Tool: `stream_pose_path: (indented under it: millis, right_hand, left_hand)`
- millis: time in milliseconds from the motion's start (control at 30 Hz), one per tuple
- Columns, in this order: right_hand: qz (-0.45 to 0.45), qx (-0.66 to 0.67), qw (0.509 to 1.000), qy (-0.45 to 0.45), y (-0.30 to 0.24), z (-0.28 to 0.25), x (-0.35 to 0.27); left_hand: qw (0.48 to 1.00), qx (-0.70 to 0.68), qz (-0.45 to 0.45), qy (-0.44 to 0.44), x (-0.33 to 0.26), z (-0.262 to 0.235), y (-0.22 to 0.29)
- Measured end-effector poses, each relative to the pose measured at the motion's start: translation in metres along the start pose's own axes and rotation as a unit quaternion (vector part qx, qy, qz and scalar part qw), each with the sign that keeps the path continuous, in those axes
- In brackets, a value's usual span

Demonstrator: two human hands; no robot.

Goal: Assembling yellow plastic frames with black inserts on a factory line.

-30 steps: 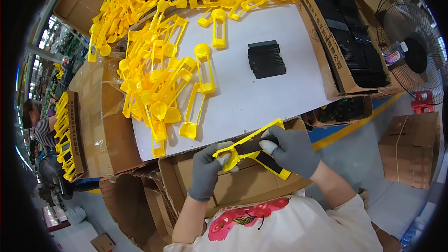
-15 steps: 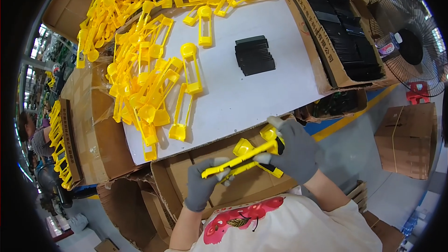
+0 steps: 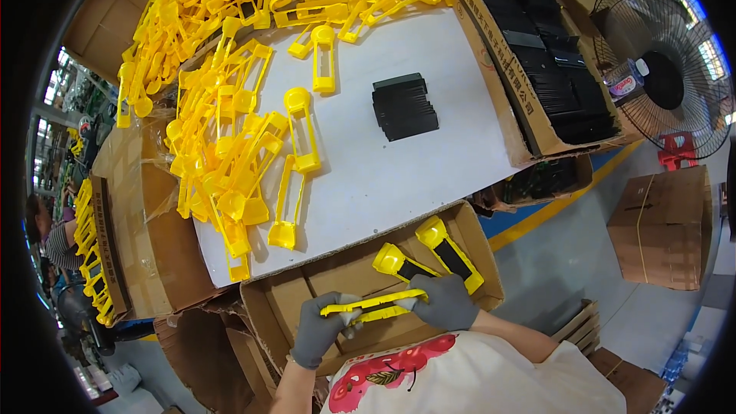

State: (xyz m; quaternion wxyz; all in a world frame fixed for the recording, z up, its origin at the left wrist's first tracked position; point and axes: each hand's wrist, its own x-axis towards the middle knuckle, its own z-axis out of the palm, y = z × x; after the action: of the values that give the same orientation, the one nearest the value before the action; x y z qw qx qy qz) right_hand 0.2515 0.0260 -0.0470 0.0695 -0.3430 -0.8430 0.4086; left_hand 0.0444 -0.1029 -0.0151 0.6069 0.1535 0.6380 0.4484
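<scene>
My left hand (image 3: 316, 328), in a grey glove, grips one end of a yellow plastic frame (image 3: 374, 307). The other end sits in the fingers of my right hand (image 3: 446, 303), gloved the same way. The frame is held nearly level above an open cardboard box (image 3: 287, 303). Inside that box, just beyond my right hand, lie two yellow frames with black strips: one at the right (image 3: 451, 254) and a second beside it (image 3: 392, 261), partly hidden by the hand.
A white tabletop (image 3: 360, 192) carries a stack of black strips (image 3: 405, 111) and a heap of yellow frames (image 3: 230, 146). At its right stands a carton of black strips (image 3: 537, 54). A fan (image 3: 661, 69) and a strapped carton (image 3: 661, 230) are farther right.
The frame with a black strip has left my right hand and lies in the box. My right hand has come down and left, and now grips the frame that my left hand holds.
</scene>
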Motion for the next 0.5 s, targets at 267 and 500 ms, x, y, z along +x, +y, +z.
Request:
stream_pose_path:
  millis: [267, 500]
  right_hand:
    - [-0.100, -0.078, 0.990, 0.065, 0.001, -0.071, 0.074]
    - [-0.164, -0.240, 0.939, 0.185, 0.041, -0.109, 0.191]
  left_hand:
    - [0.991, 0.037, -0.092, -0.087, 0.020, -0.057, 0.006]
    - [0.800, 0.580, 0.114, 0.101, 0.055, -0.003, 0.014]
